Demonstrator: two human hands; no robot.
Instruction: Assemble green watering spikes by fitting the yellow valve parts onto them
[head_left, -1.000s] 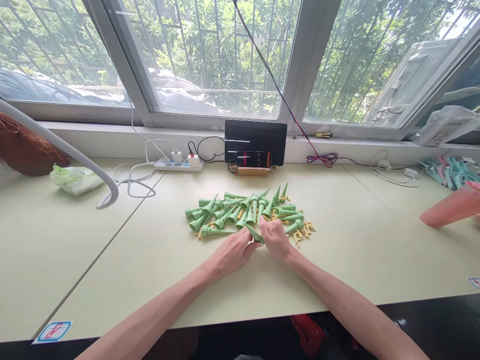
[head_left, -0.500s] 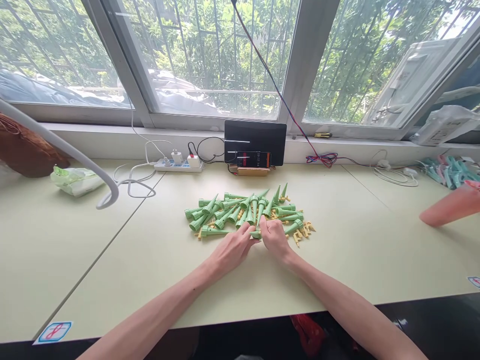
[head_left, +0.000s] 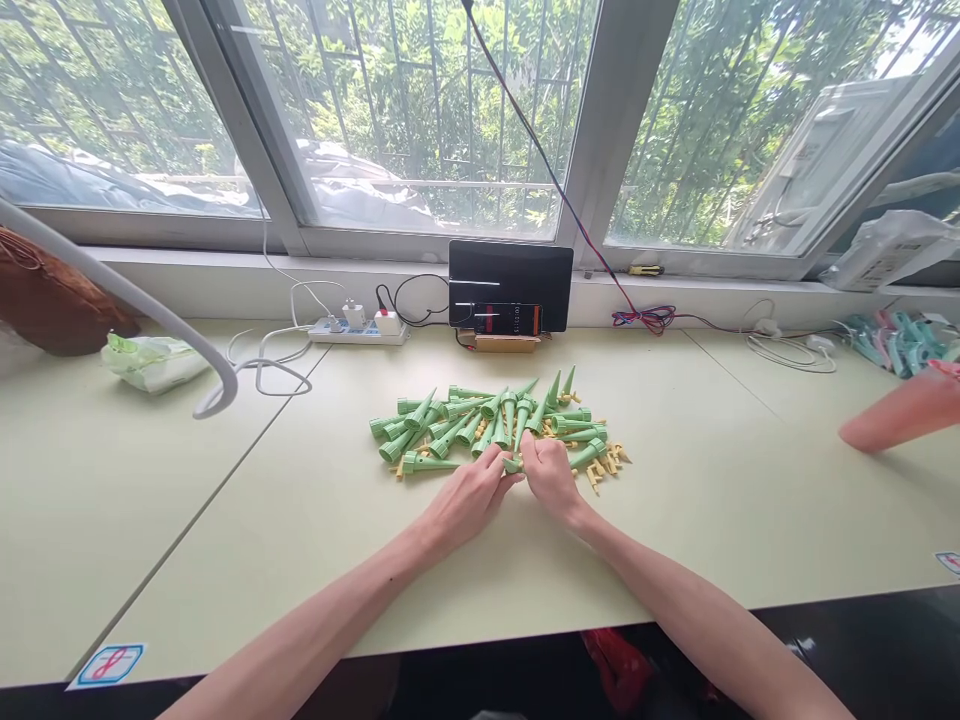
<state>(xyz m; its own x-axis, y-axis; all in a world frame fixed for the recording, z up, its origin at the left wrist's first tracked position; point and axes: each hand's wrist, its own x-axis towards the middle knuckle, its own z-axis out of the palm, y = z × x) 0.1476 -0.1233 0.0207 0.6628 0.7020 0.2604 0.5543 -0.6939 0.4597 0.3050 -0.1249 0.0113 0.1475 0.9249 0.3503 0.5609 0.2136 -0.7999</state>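
Observation:
My left hand [head_left: 474, 492] is closed around a green plastic watering spike [head_left: 513, 466], whose end shows between the two hands. My right hand [head_left: 550, 470] is a closed fist right against that end. What its fingers hold is mostly hidden; a tiny yellowish bit shows there. Directly beyond both hands lies a pile of green cone-shaped watering spikes [head_left: 444, 440], each with a wide ribbed cap end and a pointed tip. Small yellow plastic valves [head_left: 598, 469] are scattered among them and at the pile's right side.
Behind the pile a phone [head_left: 510, 319] leans on a black tablet [head_left: 510, 270]. A power strip [head_left: 358, 332] with plugs stands left of it. A white curved tube [head_left: 180, 325] hangs at the left. On the right lies a pinkish cup-like object [head_left: 900, 408].
The green spike between my hands has turned slightly, and the left fingers have shifted a little. The pile looks the same.

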